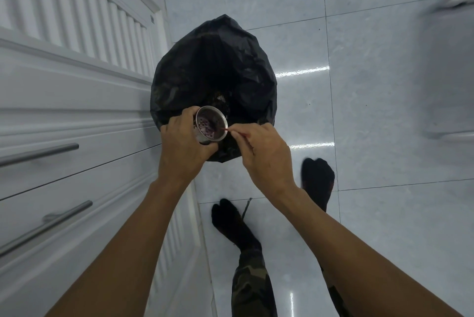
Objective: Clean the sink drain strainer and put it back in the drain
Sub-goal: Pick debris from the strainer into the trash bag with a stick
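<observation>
At frame centre our left hand [183,137] grips the strainer [210,124] over the black bin bag [215,65]; our right hand [261,148] pinches a thin stick [225,129], scraping. Residue remains, so cleaning seems midway; refitting is left.

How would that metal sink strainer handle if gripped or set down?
Probably rigid: the strainer is a shiny metal cup, holding shape in the left hand. Likely light, being thin-walled and perforated. Its round wall suggests it would roll if laid sideways.
</observation>
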`<move>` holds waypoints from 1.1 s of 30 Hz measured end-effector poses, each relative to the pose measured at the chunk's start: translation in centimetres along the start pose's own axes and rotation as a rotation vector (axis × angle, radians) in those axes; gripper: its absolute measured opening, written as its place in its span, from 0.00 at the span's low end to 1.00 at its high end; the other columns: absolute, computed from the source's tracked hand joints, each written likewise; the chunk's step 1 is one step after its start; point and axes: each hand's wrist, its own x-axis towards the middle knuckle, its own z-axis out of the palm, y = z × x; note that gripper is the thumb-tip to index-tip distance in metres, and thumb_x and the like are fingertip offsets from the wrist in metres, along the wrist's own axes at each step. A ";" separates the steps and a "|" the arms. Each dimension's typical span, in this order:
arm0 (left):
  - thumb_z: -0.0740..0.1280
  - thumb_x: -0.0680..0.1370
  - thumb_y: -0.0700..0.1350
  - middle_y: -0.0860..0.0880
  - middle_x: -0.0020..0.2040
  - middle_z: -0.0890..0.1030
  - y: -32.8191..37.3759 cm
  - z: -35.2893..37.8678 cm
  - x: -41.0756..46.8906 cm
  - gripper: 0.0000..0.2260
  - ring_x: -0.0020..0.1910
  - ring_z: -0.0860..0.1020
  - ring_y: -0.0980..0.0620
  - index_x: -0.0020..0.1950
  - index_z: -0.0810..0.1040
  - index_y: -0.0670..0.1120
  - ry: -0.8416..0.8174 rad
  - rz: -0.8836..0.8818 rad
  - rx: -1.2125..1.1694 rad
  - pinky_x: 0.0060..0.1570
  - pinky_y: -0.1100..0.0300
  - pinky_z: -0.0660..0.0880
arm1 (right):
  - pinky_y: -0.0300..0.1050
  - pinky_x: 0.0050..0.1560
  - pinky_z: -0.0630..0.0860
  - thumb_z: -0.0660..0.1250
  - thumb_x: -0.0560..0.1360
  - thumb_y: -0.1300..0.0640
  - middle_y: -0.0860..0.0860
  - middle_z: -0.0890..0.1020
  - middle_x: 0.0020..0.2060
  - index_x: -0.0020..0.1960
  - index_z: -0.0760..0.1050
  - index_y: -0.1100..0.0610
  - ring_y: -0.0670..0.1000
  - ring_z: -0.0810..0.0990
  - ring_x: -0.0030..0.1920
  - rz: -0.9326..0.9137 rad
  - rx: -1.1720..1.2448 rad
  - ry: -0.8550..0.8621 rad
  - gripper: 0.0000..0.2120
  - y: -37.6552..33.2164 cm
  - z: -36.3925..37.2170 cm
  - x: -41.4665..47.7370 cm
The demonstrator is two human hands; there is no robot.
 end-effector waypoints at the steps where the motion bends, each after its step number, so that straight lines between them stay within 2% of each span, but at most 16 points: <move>1: 0.82 0.67 0.48 0.47 0.62 0.79 0.1 0.0 -0.1 0.34 0.62 0.75 0.45 0.70 0.71 0.48 0.006 -0.002 -0.005 0.64 0.50 0.71 | 0.42 0.47 0.81 0.67 0.81 0.53 0.49 0.86 0.50 0.60 0.82 0.52 0.49 0.80 0.47 0.007 0.000 0.018 0.10 0.2 -0.2 0.0; 4: 0.82 0.67 0.47 0.47 0.63 0.79 0.4 -0.2 -0.3 0.35 0.62 0.74 0.46 0.70 0.71 0.48 0.015 -0.020 -0.006 0.64 0.44 0.75 | 0.41 0.49 0.81 0.67 0.81 0.52 0.49 0.86 0.51 0.59 0.82 0.53 0.49 0.80 0.48 -0.034 0.021 0.024 0.10 0.2 -0.2 -0.2; 9: 0.82 0.68 0.48 0.46 0.65 0.78 0.5 -0.2 -0.3 0.35 0.65 0.73 0.46 0.72 0.71 0.47 0.015 -0.036 -0.007 0.67 0.45 0.73 | 0.48 0.51 0.82 0.69 0.80 0.53 0.52 0.86 0.52 0.60 0.82 0.54 0.52 0.81 0.50 -0.022 -0.017 -0.021 0.11 0.2 -0.2 -0.4; 11: 0.81 0.69 0.49 0.46 0.66 0.78 0.5 -0.2 -0.1 0.35 0.66 0.73 0.45 0.73 0.71 0.47 0.009 -0.047 0.002 0.69 0.46 0.72 | 0.47 0.54 0.82 0.69 0.80 0.54 0.53 0.86 0.53 0.60 0.82 0.55 0.53 0.82 0.51 -0.016 -0.004 0.005 0.11 0.1 -0.3 -0.2; 14: 0.81 0.70 0.51 0.46 0.67 0.77 0.4 -0.1 -0.1 0.36 0.67 0.72 0.45 0.74 0.70 0.47 -0.008 -0.058 0.007 0.70 0.50 0.69 | 0.42 0.49 0.81 0.68 0.81 0.52 0.50 0.86 0.52 0.60 0.83 0.54 0.50 0.81 0.49 -0.079 -0.008 -0.021 0.11 -0.5 -0.1 -0.3; 18: 0.80 0.71 0.51 0.45 0.68 0.78 0.4 -0.1 -0.2 0.35 0.68 0.73 0.44 0.74 0.71 0.46 -0.015 -0.049 0.020 0.71 0.51 0.65 | 0.45 0.51 0.82 0.68 0.81 0.53 0.52 0.86 0.52 0.60 0.83 0.55 0.52 0.81 0.50 -0.034 -0.013 -0.006 0.11 -0.5 0.1 -0.1; 25: 0.81 0.69 0.49 0.43 0.67 0.78 0.0 -0.1 -0.1 0.36 0.67 0.73 0.42 0.74 0.72 0.44 0.004 -0.011 0.061 0.68 0.47 0.69 | 0.48 0.51 0.83 0.70 0.79 0.55 0.54 0.86 0.52 0.59 0.83 0.57 0.54 0.83 0.49 -0.054 -0.010 0.010 0.11 -0.2 0.9 -0.8; 33: 0.80 0.69 0.48 0.42 0.66 0.77 -0.9 0.1 0.0 0.36 0.65 0.73 0.39 0.75 0.72 0.45 -0.013 0.033 0.158 0.65 0.44 0.69 | 0.39 0.51 0.79 0.67 0.81 0.53 0.50 0.86 0.52 0.60 0.83 0.54 0.49 0.80 0.49 -0.046 0.008 -0.043 0.11 -0.6 1.4 -0.5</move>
